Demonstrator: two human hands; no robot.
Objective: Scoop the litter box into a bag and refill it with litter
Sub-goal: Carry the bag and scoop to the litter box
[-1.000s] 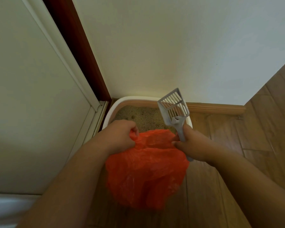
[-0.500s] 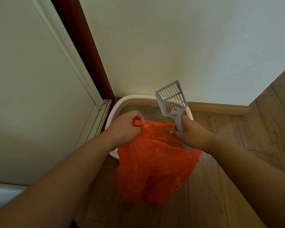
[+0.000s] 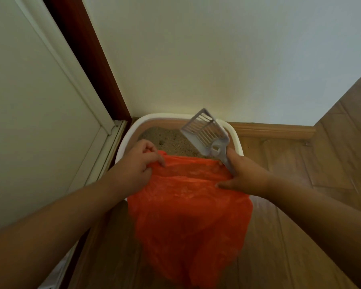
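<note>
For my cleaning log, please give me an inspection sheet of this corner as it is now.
Surface: wooden floor.
Job's things: white litter box in the corner, holding litter; orange bag over its near edge; grey scoop looks empty.
Clutter: nothing seen.
Hands: left hand grips the bag's edge; right hand holds the scoop handle and the bag.
Cables: nothing seen.
Surroundings: pale wall, door, baseboard.

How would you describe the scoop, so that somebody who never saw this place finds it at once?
Look to the corner where the white wall meets the door frame: a white litter box sits there on the wooden floor. Just above its right rim, the right hand grips the scoop by its handle. It is the only pale grey slotted thing, beside the orange bag.
</note>
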